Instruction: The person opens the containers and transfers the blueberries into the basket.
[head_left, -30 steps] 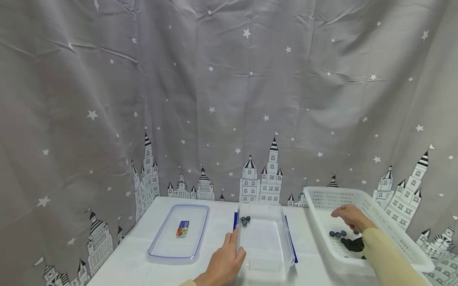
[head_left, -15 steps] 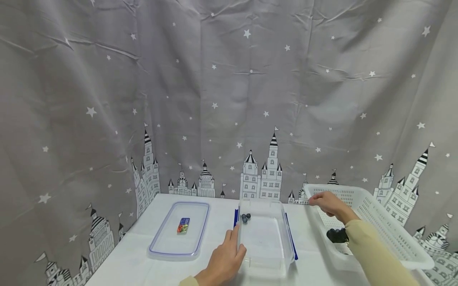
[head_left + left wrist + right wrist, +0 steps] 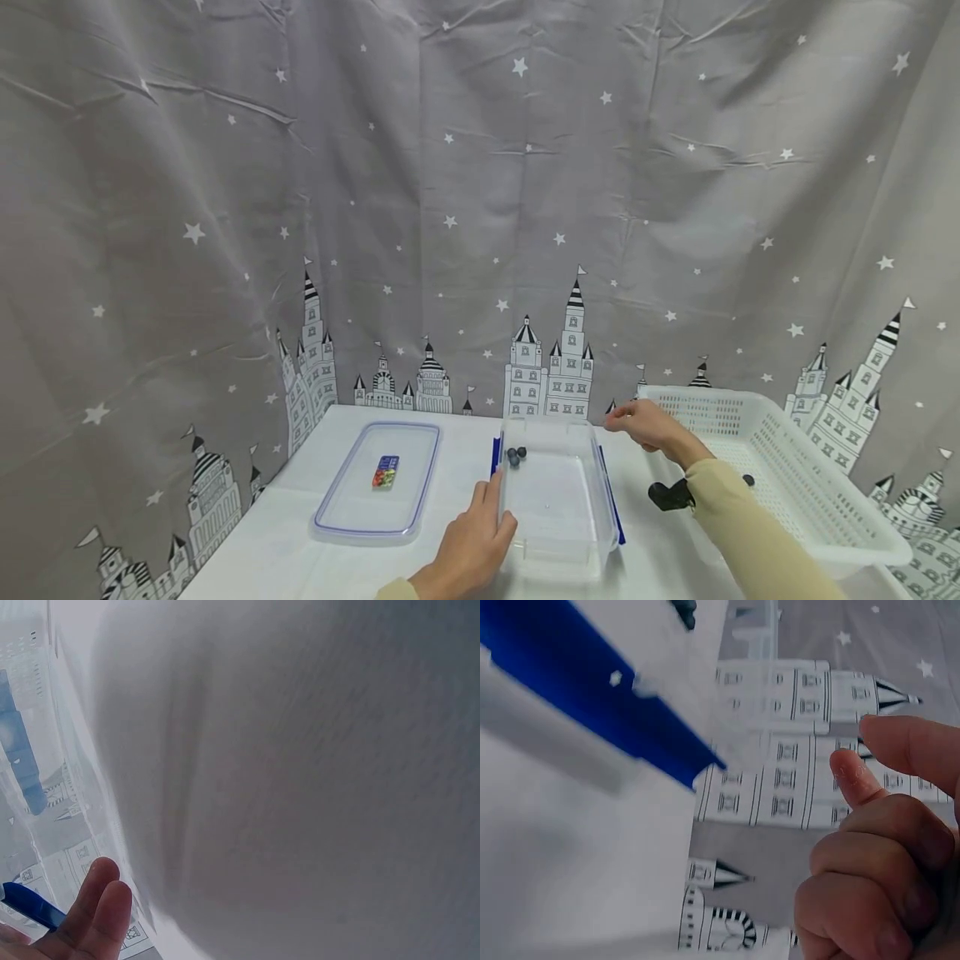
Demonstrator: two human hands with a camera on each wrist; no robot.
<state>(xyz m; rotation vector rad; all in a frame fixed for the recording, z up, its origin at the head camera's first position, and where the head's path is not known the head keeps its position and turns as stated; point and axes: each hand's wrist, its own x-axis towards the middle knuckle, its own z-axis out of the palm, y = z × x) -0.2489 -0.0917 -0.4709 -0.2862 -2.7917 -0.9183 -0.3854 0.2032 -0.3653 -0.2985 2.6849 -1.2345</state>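
Note:
My left hand [image 3: 468, 542] rests against the left wall of a clear plastic food container [image 3: 555, 554], its fingers extended along that side. In the left wrist view two fingertips [image 3: 112, 904] show near a blue locking flap [image 3: 30, 901]. Inside the container's far left corner lie several blueberries [image 3: 513, 461]. My right hand [image 3: 652, 429] is above the table between the container and a white basket [image 3: 840, 517]. Its thumb and index fingertips come close together, the other fingers curled; I cannot tell whether a blueberry is between them. A blueberry [image 3: 748, 481] shows in the basket beside the sleeve.
A clear lid [image 3: 352, 508] with a blue rim and a fruit label [image 3: 386, 472] lies on the left of the white table [image 3: 285, 567]. Blue flaps [image 3: 612, 500] stick out from the container's sides. A grey curtain [image 3: 465, 208] with castles and stars hangs behind the table.
My right hand has moved left, out of the basket and across its left rim toward the container. My left hand stays at the container's wall.

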